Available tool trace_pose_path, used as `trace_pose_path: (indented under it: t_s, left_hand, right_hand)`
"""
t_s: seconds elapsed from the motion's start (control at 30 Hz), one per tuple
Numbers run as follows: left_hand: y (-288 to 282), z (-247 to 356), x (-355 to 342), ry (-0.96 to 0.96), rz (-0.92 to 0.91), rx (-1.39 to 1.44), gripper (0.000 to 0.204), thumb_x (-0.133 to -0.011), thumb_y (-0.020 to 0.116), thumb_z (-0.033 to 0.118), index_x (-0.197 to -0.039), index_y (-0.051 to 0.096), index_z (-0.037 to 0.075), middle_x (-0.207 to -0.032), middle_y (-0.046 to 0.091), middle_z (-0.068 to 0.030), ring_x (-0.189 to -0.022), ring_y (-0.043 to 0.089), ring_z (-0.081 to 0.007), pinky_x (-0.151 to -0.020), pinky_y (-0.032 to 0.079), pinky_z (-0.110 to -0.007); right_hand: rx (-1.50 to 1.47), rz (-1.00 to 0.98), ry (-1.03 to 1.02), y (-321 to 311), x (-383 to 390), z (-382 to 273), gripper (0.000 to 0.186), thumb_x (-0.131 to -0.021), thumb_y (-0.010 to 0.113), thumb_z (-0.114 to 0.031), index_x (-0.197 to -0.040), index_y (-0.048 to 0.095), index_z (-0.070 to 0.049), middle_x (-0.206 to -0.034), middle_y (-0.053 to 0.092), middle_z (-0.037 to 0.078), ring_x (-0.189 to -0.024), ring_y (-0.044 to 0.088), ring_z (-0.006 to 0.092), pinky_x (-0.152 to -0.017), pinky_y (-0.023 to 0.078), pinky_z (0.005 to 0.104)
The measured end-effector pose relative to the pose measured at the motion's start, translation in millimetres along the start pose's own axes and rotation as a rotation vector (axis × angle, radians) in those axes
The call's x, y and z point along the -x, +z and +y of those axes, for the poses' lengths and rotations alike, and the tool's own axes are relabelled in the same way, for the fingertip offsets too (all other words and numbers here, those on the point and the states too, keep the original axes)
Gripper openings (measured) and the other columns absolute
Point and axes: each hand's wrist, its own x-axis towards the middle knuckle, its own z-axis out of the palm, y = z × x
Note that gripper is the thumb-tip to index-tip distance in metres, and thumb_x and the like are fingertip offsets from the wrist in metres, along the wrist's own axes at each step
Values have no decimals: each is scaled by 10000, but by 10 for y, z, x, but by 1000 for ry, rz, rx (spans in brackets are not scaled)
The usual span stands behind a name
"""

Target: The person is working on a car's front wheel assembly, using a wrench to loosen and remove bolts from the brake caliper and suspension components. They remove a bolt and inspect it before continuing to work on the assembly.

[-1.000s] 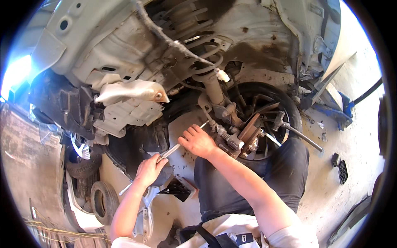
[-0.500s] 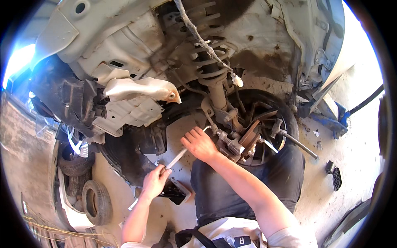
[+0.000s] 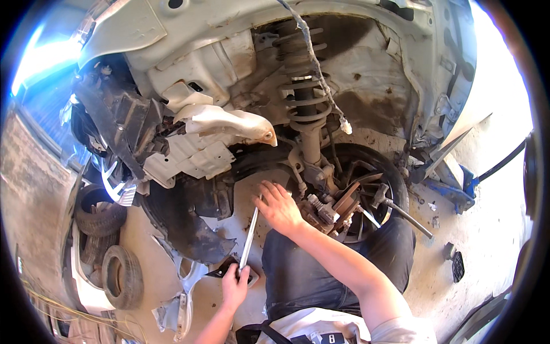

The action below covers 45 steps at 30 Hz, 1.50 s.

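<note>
My left hand is closed around the lower end of a long silver wrench, thumb along its side. The wrench rises steeply toward my right hand, whose fingers bend over its upper end and cover its head. Right of my right hand is the brake caliper, mounted beside a rusty brake disc. Above them stands the strut with its coil spring. I cannot tell whether the wrench touches any fastener.
A wheel lies behind the disc, with a hammer resting by it. A blue jack stands at the right. Loose tyres are at the left. A cable hangs above; a white bracket juts out left of the strut.
The wrench has swung from a slant to nearly upright. My left hand has moved down and slightly right; my right hand stays near its place. The view has shifted a little.
</note>
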Motion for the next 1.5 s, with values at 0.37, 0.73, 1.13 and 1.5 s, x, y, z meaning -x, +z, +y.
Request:
trace_pose_path:
  t_s: [0.37,0.73,1.13,1.5]
  left_hand:
    - [-359,-170,924,266,-233,-289,224,-856,697,218,-987,614,56,-806,643,-120,-653,651,-295,-587,522,-389]
    - [-439,-1048,1020,-225,-135,-504,389,-888,648,385,-766,653,15,-678,640,-199,-636,641,-388,-589,500,-470]
    - [124,-3007,1505,-456,-314,-369,504,-967,484,452,-819,664,4,-740,654,-232,-746,666,-377,-697,507,-460]
    - [471,-3526,1134,-349,-165,-346,494,-1003,426,430,-1024,579,-39,-981,638,-311,-947,605,-483,-823,465,-519]
  right_hand:
    - [-923,-1045,446,-1579,687,-227,349,-846,728,-319,-1072,694,-56,-840,704,111,-770,673,206,-744,538,337]
    - [-871,-841,845,-2444,799,-342,266,-908,660,-198,-1091,687,-7,-825,708,114,-725,639,136,-690,517,312]
    - [-1091,-441,909,-2477,805,-206,220,-920,649,-135,-1053,672,39,-735,611,5,-652,490,41,-573,424,230]
    - [-1022,-399,1047,-2541,981,-158,225,-899,657,-113,-1066,679,37,-766,632,10,-696,544,67,-623,447,232]
